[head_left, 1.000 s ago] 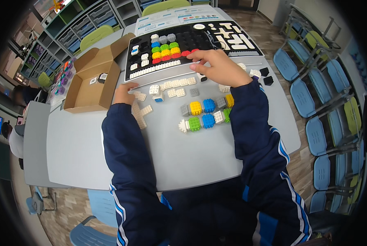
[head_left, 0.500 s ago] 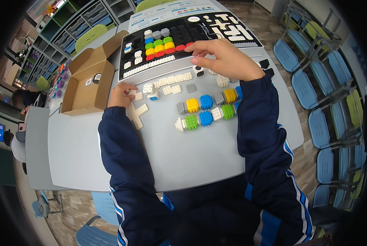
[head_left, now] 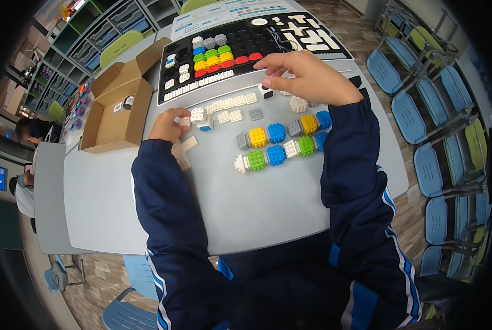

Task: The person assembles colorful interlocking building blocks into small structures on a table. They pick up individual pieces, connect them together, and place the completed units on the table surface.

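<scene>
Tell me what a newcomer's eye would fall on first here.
Probably the red, yellow, green and blue blocks in the black tray on the far part of the grey table, with the right hand near its front edge. Next, perhaps, two rows of coloured blocks lying just left of the right sleeve. The open cardboard box also stands out, left of the tray.

Blue chairs [head_left: 406,137] crowd the wood-patterned floor [head_left: 349,28] right of grey shelving [head_left: 109,34].
</scene>
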{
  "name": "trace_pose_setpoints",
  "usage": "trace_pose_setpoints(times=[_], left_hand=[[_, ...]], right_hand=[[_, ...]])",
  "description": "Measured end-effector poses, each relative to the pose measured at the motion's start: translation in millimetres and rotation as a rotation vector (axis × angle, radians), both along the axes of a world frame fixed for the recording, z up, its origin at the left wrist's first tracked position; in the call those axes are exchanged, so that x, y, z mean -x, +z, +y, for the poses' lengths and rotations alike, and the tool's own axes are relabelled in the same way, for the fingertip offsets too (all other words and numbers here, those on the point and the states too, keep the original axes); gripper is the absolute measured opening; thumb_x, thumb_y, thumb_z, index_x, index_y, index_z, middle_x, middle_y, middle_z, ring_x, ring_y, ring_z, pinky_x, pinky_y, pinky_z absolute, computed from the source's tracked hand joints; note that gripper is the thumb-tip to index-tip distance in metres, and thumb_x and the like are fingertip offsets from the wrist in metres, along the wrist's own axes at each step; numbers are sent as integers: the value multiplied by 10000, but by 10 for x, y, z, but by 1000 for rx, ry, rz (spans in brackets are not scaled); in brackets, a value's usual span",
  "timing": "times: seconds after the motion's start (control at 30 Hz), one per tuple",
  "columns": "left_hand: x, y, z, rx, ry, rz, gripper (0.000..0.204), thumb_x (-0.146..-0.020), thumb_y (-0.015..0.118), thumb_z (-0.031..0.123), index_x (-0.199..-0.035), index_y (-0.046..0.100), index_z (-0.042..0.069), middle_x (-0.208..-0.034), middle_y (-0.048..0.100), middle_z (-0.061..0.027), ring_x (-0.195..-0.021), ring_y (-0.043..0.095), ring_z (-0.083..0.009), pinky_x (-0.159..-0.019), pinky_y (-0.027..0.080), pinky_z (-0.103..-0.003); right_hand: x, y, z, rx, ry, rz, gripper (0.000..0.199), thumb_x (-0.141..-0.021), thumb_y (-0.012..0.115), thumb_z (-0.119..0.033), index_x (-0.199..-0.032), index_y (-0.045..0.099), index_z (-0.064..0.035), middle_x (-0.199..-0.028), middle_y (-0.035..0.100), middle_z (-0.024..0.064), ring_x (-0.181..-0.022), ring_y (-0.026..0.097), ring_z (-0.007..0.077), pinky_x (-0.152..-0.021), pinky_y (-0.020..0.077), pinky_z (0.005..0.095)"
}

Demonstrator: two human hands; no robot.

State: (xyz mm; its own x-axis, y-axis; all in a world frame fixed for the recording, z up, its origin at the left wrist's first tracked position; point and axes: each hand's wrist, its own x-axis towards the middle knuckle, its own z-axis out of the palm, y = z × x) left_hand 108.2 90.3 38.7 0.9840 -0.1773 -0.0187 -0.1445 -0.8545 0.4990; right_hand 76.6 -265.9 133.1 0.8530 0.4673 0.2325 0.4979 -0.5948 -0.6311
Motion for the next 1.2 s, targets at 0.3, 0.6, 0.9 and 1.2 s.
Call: trace_pose_setpoints(times=[0.3,0.6,0.9,1.2], left_hand=[[-18,19,-10,-123,6,27,479,-664,842,20,-1106,660,57,-951,682,-72,-760,631,-187,-687,535,-339],[-3,44,-120,8,-97,-96,324,-753,758,17,-1057,670,84,-909,682,-149,-719,644,-249,-650,528,-359],[-85,30,-239,111,-278,-272,317,-782,733,8,-1087,684,76,-1024,678,-119,-822,642,-242,-746,526,-348],[-115,-35,-402,71,-335,-228,290,-818,728,41,-1103,681,72,-1093,680,-126,-972,663,-321,-818,527,-385]], right_hand=[[-3,-170,384,10,135,-65,410,-906,671,-247,-1255,623,-35,-1111,689,183,-1072,652,307,-931,508,396],[-15,-938,1112,14,285,-153,596,-874,701,-228,-1428,479,-221,-1411,484,179,-1223,535,390,-1047,429,442],[-77,-785,974,-28,524,175,547,-870,683,-122,-1397,542,-166,-1309,609,183,-1214,569,352,-1050,434,407],[-38,-169,306,-161,356,-58,513,-924,656,-244,-1421,536,-201,-1373,591,115,-1192,590,277,-1033,446,409]])
